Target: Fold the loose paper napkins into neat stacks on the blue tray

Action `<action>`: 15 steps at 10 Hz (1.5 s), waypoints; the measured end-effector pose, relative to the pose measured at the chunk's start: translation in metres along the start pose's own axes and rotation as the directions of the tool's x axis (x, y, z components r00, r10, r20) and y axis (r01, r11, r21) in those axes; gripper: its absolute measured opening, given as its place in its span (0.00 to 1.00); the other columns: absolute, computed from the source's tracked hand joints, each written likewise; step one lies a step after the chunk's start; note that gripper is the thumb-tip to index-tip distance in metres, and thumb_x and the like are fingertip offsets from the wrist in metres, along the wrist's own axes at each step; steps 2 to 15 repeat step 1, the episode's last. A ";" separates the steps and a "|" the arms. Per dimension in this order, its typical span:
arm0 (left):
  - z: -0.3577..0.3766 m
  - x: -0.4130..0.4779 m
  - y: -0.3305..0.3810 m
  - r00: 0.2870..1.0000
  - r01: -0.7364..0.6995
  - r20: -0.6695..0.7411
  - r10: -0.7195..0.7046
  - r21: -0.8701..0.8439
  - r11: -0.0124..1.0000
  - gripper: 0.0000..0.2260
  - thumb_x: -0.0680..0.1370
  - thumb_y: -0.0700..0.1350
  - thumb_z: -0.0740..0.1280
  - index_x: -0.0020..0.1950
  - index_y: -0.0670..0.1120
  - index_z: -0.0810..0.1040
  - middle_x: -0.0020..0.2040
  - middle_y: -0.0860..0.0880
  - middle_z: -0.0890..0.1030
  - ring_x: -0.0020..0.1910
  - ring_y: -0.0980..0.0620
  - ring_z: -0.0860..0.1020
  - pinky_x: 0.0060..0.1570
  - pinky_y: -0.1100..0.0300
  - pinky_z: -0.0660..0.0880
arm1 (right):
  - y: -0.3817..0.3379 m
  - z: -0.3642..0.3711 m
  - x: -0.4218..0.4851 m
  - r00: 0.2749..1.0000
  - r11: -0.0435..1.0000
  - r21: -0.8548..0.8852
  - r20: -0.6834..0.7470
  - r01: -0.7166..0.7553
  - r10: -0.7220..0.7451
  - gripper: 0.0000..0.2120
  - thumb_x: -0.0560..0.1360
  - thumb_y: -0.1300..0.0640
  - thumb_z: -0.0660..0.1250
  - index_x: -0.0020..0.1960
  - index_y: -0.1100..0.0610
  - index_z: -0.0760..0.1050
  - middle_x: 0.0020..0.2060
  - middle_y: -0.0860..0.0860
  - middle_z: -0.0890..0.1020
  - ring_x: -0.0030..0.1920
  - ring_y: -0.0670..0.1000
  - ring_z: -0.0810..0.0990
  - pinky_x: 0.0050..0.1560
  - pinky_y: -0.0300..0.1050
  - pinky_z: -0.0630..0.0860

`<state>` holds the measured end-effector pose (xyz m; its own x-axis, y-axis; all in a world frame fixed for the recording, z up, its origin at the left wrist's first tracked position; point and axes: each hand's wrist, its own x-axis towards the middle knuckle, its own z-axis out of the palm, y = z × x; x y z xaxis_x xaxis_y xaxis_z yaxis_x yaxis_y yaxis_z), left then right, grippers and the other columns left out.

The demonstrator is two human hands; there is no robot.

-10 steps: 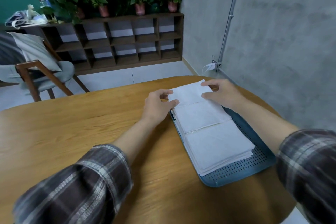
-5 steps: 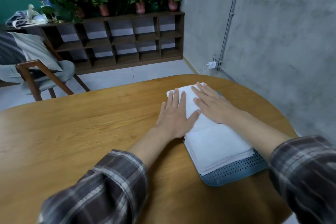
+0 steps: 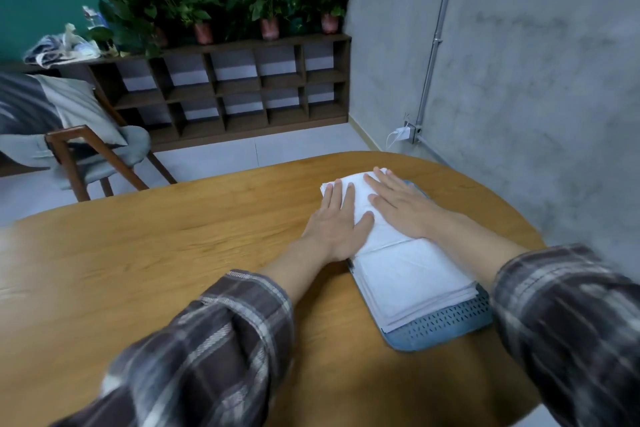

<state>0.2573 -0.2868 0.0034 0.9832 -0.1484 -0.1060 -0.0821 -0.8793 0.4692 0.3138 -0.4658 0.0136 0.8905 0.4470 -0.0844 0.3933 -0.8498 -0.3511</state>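
Note:
White paper napkins lie in two folded stacks on a blue perforated tray [image 3: 446, 328] at the right of the wooden table. The far stack [image 3: 360, 194] is under both my hands. My left hand [image 3: 337, 224] lies flat with straight fingers on its left edge, partly on the table. My right hand [image 3: 401, 206] presses flat on its top, fingers spread toward the far end. The near stack [image 3: 412, 279] lies uncovered between my forearms, several sheets thick, its layered edges showing at the front. Most of the tray is hidden under the napkins.
The round wooden table [image 3: 173, 270] stretches left of the tray. A grey concrete wall [image 3: 519, 80] stands close on the right, beyond the table edge. A wooden chair [image 3: 86, 156] with cushions and a low shelf [image 3: 225, 90] with potted plants are across the floor.
A second ago both hands held the top napkin's far end raised. They then laid it down and now press flat on the far stack; little has moved in the last half second.

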 end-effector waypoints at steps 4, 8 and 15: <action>-0.033 -0.014 0.002 0.995 -0.010 -0.095 0.011 0.013 1.000 0.34 0.86 0.65 0.50 0.87 0.49 0.46 0.87 0.50 0.43 0.86 0.51 0.42 0.82 0.46 0.45 | -0.017 -0.020 -0.007 0.998 0.998 -0.060 -0.058 0.019 -0.023 0.27 0.89 0.44 0.50 0.86 0.44 0.48 0.85 0.44 0.44 0.85 0.46 0.40 0.84 0.56 0.41; -0.033 -0.014 0.002 0.995 -0.010 -0.095 0.011 0.013 1.000 0.34 0.86 0.65 0.50 0.87 0.49 0.46 0.87 0.50 0.43 0.86 0.51 0.42 0.82 0.46 0.45 | -0.017 -0.020 -0.007 0.998 0.998 -0.060 -0.058 0.019 -0.023 0.27 0.89 0.44 0.50 0.86 0.44 0.48 0.85 0.44 0.44 0.85 0.46 0.40 0.84 0.56 0.41; -0.033 -0.014 0.002 0.995 -0.010 -0.095 0.011 0.013 1.000 0.34 0.86 0.65 0.50 0.87 0.49 0.46 0.87 0.50 0.43 0.86 0.51 0.42 0.82 0.46 0.45 | -0.017 -0.020 -0.007 0.998 0.998 -0.060 -0.058 0.019 -0.023 0.27 0.89 0.44 0.50 0.86 0.44 0.48 0.85 0.44 0.44 0.85 0.46 0.40 0.84 0.56 0.41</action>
